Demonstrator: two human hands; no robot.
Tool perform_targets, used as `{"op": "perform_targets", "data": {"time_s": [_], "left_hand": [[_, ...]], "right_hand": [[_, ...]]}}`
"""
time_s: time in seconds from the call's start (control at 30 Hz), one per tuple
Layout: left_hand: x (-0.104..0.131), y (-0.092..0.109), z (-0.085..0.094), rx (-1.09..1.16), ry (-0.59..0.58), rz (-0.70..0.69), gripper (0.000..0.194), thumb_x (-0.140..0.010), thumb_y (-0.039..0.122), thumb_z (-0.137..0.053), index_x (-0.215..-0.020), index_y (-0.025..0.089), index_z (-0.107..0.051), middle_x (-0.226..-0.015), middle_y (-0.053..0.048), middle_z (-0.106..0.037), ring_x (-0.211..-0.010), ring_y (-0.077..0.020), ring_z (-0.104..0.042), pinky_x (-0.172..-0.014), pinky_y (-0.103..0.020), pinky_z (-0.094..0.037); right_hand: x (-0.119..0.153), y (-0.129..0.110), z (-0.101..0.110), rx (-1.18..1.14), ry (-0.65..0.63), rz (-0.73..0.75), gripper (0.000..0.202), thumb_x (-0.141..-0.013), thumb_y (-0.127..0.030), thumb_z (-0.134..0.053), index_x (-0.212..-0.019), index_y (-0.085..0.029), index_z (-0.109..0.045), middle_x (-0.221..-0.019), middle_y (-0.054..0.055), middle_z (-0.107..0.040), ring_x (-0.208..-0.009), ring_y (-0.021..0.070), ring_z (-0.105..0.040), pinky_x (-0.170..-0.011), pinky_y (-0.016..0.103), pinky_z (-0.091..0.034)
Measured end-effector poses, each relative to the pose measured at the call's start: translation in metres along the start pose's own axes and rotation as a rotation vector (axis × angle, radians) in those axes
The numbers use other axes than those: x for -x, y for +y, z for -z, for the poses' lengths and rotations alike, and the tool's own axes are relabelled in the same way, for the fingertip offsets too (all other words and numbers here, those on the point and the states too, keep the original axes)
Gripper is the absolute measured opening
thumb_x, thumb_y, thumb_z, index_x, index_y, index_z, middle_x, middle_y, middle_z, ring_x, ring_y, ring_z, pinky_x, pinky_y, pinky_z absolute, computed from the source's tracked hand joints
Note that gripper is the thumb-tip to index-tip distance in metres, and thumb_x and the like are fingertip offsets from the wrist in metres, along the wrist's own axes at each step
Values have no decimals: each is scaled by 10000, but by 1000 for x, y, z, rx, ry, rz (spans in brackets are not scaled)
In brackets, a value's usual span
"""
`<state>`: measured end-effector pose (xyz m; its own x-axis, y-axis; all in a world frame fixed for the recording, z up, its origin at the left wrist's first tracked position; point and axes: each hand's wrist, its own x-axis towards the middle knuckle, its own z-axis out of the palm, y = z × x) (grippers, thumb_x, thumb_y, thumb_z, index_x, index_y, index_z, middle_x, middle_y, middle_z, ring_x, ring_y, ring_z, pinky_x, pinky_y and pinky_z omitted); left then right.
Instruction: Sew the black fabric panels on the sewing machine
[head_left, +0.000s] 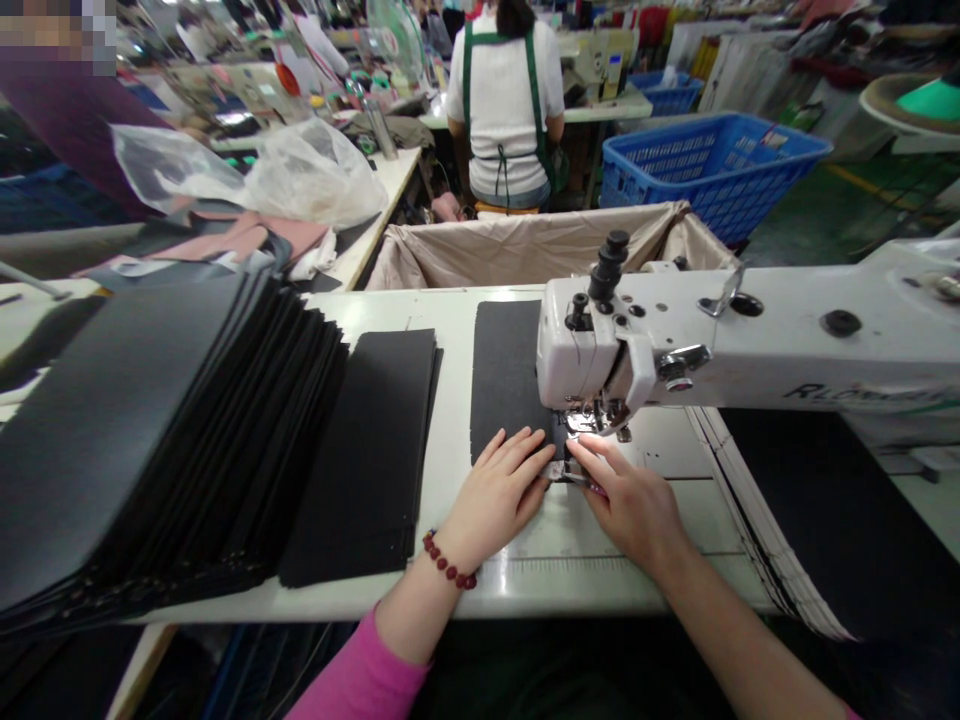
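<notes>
A black flat panel (507, 375) lies on the sewing machine bed, its right side under the machine head. My left hand (499, 490) rests flat on the panel's near edge, fingers stretched out and holding nothing. Close to the presser foot (581, 420), my right hand (634, 505) has its index finger extended toward the needle area. A small metal tool (576, 479), like thread snips, shows under its curled fingers; most of it is hidden. The white sewing machine (750, 335) reaches in from the right, its lamp lighting the needle area.
A tall pile of black panels (127, 400) and a lower stack (367, 450) stand at left. More black panels with pale edges (832, 490) lie at right. Behind the table are a cloth-lined bin (487, 250), a blue basket (705, 165) and a seated person (506, 110).
</notes>
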<state>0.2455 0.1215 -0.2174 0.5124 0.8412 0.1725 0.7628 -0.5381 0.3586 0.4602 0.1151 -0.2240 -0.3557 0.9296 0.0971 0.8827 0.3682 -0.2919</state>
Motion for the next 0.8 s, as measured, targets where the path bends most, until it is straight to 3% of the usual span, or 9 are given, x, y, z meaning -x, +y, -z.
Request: {"op": "perform_targets", "data": {"time_s": [0.17,0.3,0.8], "left_hand": [[-4,0,4,-58,-57,21,581,-936,416,-511,-1454,235,-320,-1518,-75,-330,-1405,-252,-289,-1152,-489,-248],[-11,-6,2,-73,-49,16,622,-930,487,-492,-1466,240,-297,-1531,-84,-299,-1411,-261,-273,-1143,-484,-258],[-17,-13,-6,-71,-24,41,688,-919,502,-502,-1492,236,-229,-1544,-68,-272,-1430,-256,-218,-1157,-484,-203]], "right_hand": [[0,1,-1,-1,3,-7,546,-887,-200,-496,-1412,-318,-400,-1428,0,-467,-998,198,-639,-799,326,-545],[0,1,-2,-7,12,-7,537,-880,-200,-505,-1398,-315,-420,-1416,5,-480,-986,201,-644,-789,332,-550],[0,2,-2,-31,25,0,529,-878,-181,-494,-1389,-302,-432,-1407,17,-490,-998,198,-639,-809,325,-545]]}}
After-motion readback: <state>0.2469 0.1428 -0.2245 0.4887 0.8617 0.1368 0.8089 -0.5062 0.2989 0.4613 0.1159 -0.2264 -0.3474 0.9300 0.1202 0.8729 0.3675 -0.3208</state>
